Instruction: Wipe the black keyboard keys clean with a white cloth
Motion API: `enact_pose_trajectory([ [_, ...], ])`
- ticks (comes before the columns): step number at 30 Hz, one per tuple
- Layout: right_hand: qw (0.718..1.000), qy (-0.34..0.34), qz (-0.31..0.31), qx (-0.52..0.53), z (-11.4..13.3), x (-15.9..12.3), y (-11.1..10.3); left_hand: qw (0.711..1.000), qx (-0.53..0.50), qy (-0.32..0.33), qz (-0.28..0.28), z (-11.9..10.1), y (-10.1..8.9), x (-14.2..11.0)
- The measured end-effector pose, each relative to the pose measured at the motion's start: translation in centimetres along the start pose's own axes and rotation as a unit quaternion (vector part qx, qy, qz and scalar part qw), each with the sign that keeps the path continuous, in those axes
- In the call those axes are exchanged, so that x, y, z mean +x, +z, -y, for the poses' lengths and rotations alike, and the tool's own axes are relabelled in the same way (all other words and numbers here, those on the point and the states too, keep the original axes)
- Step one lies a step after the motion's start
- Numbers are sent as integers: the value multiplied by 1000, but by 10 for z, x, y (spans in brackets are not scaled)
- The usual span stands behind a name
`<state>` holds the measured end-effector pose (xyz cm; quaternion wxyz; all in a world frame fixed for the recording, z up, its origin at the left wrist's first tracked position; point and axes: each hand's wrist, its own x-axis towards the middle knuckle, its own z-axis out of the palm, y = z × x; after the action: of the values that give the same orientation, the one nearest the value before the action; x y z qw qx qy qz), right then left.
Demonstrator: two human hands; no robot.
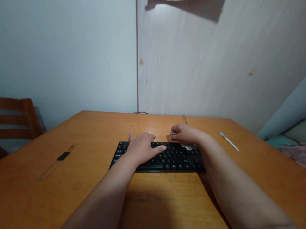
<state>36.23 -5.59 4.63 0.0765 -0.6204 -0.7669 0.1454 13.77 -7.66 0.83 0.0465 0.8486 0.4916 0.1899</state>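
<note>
A black keyboard (170,165) lies flat on the wooden table in front of me. My left hand (142,147) rests palm down over its left half, fingers spread and thumb stretched to the right across the keys. At the keyboard's back right edge, my right hand (184,134) is bent inward with its fingers curled closed. A crumpled whitish piece (187,146) shows beneath that hand, against the keys, and a bit of white also shows at the fingertips. Its material is too blurred to make out. My right wrist and forearm hide the keyboard's right end.
A slim white brush (229,141) lies on the table (91,133) to the right. On the left is a thin looped cord with a black piece (63,156). A dark cable (184,119) runs off the back edge. A wooden chair (7,119) stands at left; a wall rises behind.
</note>
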Motion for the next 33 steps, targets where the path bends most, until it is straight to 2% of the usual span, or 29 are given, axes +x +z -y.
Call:
enact_pose_trajectory([
  [3,999,9,25,18,-3,-6,-5,999,-12,38,29,-11,1,-4],
  [7,998,1,67,13,-1,-8,1,994,-19,84,65,-18,3,-9],
  [10,998,-14,53,-2,0,-5,7,991,-12,106,78,-18,6,-12],
  [13,999,-12,29,-24,-1,-1,9,990,3,109,87,-16,7,-14],
  [18,998,-18,52,-23,-1,-1,9,989,9,109,100,-16,6,-14],
  [23,999,-18,17,-36,1,0,12,989,-5,103,103,-17,7,-14],
  [29,998,-11,47,-43,3,-2,10,989,-12,108,96,-17,6,-14],
  [33,999,6,15,-28,-3,2,9,990,-13,112,88,-16,7,-15],
])
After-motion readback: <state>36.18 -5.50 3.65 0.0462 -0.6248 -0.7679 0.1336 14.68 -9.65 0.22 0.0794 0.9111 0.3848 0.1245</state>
